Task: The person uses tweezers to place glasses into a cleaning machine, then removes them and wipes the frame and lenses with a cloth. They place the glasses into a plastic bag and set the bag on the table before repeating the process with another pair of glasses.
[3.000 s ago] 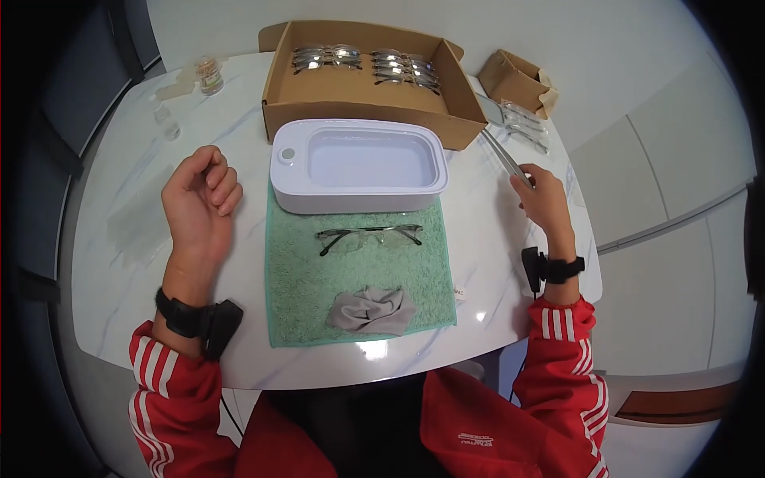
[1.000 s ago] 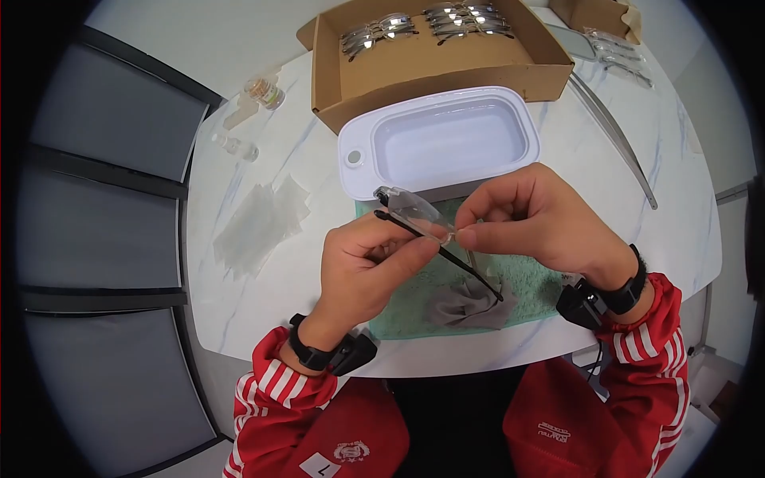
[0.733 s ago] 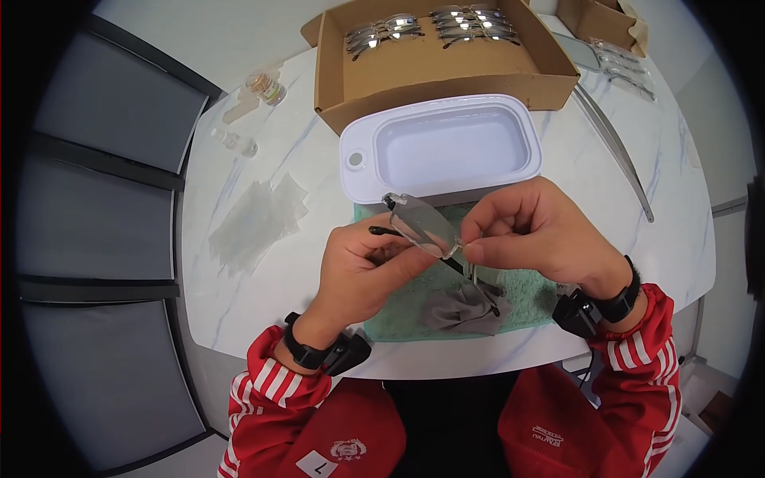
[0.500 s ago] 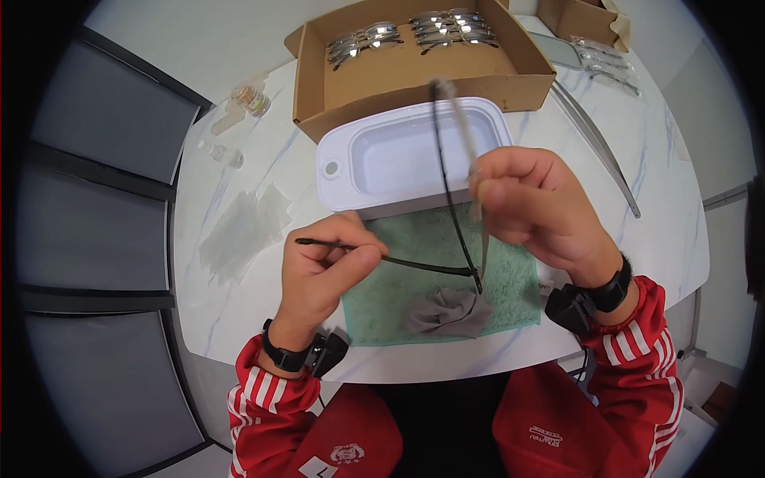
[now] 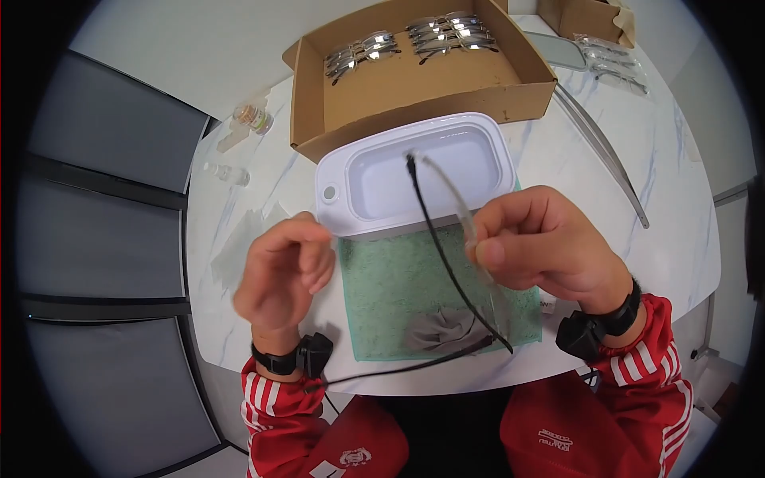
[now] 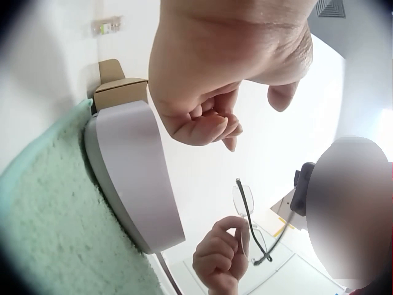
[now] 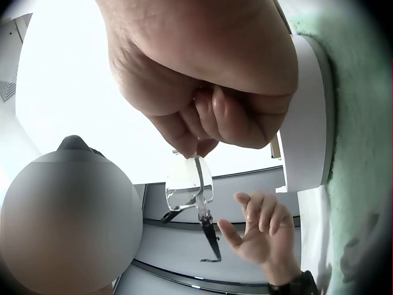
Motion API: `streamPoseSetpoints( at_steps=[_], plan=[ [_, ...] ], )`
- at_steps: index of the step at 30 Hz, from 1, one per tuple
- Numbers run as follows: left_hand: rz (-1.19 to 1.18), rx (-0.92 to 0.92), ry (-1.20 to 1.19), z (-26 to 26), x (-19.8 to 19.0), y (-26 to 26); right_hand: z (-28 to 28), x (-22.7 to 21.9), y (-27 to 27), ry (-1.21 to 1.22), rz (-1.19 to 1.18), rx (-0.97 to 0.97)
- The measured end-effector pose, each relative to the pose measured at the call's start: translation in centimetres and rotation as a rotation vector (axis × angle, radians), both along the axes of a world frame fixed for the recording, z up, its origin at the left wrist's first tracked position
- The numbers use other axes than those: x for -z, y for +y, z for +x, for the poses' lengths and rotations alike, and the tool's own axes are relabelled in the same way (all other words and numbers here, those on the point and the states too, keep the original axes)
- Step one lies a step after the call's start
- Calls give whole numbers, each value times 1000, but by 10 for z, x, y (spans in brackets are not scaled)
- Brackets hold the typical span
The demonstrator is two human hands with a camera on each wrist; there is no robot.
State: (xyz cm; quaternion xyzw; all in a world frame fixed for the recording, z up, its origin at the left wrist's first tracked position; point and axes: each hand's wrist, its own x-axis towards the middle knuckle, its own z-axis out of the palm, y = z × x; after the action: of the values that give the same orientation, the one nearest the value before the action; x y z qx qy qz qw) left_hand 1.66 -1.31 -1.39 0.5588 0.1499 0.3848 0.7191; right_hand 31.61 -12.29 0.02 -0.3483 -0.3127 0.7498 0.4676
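My right hand [image 5: 550, 247] pinches a pair of eyeglasses [image 5: 441, 243] at the middle of the frame, between thumb and forefinger. They hang on edge over the green towel [image 5: 382, 279], black arms unfolded, one reaching toward the left sleeve. In the right wrist view a clear lens [image 7: 184, 181] shows below the fingertips. My left hand [image 5: 287, 275] is raised to the left of the towel, fingers loosely bent, apart from the glasses and holding nothing. A crumpled grey cloth [image 5: 438, 329] lies on the towel behind the glasses. The white basin [image 5: 335, 215] stands just beyond both hands.
Behind the basin, a cardboard box [image 5: 382, 107] holds two rows of glasses [image 5: 453, 36]. Long metal tweezers [image 5: 602, 147] lie at right, near bagged items [image 5: 613, 68]. Small bottles [image 5: 229, 174] and thin translucent sheets [image 5: 239, 243] lie at left.
Tweezers held at first now lie on the table, and the glasses were lifted off the towel. My left hand has let go of the glasses' arm and drawn left; the right keeps its pinch.
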Motion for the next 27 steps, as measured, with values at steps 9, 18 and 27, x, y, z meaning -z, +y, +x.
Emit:
streamPoseSetpoints(
  at_steps=[9,18,27],
  plan=[
    [-61,139,479,48,-21,-27,-15,-3,12,-149,-111,-60],
    [-315,185,217,20,0,-4,-3,15,11,143,-135,-29],
    [-70,212,199,16,9,-7,-8,17,12,178,-27,82]
  ],
)
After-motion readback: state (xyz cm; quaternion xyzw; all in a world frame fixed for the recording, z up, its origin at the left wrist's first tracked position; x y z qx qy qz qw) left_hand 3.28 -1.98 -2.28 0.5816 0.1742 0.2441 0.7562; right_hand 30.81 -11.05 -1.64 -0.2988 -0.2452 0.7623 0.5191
